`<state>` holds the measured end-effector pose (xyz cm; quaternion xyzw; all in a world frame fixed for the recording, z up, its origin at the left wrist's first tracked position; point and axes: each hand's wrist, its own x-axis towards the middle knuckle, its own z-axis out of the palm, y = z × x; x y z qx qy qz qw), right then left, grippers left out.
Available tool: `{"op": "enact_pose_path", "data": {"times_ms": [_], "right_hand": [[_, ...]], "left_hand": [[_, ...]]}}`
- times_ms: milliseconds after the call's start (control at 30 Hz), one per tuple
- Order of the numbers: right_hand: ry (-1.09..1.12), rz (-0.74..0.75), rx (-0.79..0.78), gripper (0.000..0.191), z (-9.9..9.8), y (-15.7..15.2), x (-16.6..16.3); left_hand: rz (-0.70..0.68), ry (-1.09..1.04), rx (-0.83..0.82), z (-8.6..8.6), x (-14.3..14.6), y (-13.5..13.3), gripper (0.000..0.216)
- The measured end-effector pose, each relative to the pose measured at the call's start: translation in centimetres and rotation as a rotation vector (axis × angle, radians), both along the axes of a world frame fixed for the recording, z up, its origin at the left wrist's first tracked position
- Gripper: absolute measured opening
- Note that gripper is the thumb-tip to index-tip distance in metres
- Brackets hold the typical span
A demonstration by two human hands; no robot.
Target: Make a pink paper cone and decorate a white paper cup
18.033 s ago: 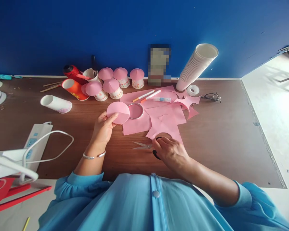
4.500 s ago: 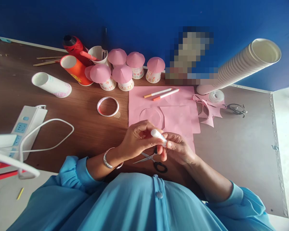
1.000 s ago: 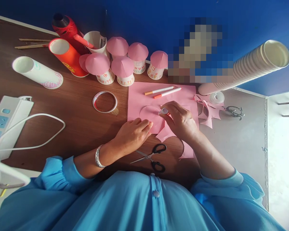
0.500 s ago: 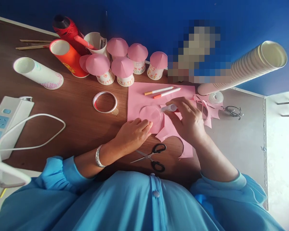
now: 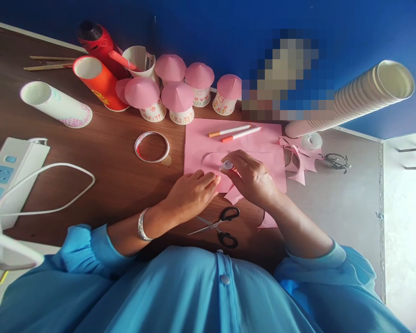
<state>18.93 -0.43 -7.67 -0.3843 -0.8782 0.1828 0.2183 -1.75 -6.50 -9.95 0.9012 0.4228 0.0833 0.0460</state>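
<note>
My right hand (image 5: 252, 179) is closed around a small white glue stick (image 5: 226, 165) and presses its tip onto a pink paper disc (image 5: 214, 162). The disc lies on a pink paper sheet (image 5: 201, 138). My left hand (image 5: 190, 194) rests with its fingers flat and together on the disc's near edge, pinning it down. Black-handled scissors (image 5: 221, 225) lie on the wooden table just in front of my body.
Several paper cups topped with pink cones (image 5: 178, 99) stand at the back, beside an orange cup (image 5: 99, 83) and a red bottle (image 5: 97, 41). A tape ring (image 5: 151, 147), two markers (image 5: 234, 132), pink scraps (image 5: 300, 162), a cup stack (image 5: 360, 99) and a power strip (image 5: 10, 169) lie around.
Over the last second my right hand swept the glue stick to the right and back left across the disc. My left hand stayed put on the disc.
</note>
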Motion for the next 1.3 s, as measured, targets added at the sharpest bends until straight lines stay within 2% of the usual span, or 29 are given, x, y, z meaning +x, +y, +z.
{"op": "enact_pose_path", "data": {"times_ms": [167,467,967,1300], "right_hand": [[-0.012,-0.012,0.049,0.011,0.2,0.4,0.3],[-0.039,-0.195,0.138,0.008,1.4,0.9,1.9],[-0.002,-0.089,0.072,0.011,0.1,0.4,1.5],[-0.002,-0.072,0.098,0.011,-0.3,1.3,1.3]], "left_hand": [[0.003,-0.010,0.017,0.0,0.0,0.0,0.028],[0.006,0.028,-0.049,0.2,0.1,0.1,0.027],[-0.003,0.003,0.004,0.1,0.0,0.1,0.028],[0.001,0.012,-0.011,0.2,0.0,0.1,0.025]]}}
